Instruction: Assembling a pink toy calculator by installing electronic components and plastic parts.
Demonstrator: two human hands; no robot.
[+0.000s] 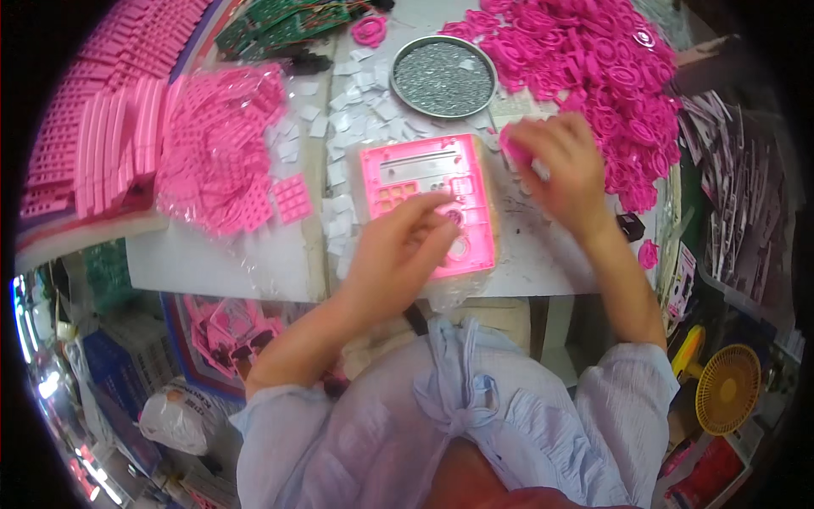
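A pink plastic casing (477, 199) with openings and a small keypad grid lies on a padded, plastic-wrapped block in front of me. My left hand (394, 254) rests over its left and lower part with thumb and fingers drawn together. Whatever lies between those fingertips is hidden. To the right of the casing, my right hand (564, 174) is raised above the table with bent fingers. A small pink plastic part (513, 146) shows at its fingertips, seemingly pinched; its shape is partly covered.
Beyond the casing stands a round dish of small silver metal pieces (445, 81). Pink ring-shaped parts (606, 76) are heaped at the far right. White squares (373, 81) lie scattered left of the dish. Bagged pink keypads (220, 148), stacked pink casings (119, 144) and green circuit boards (288, 21) stand farther left.
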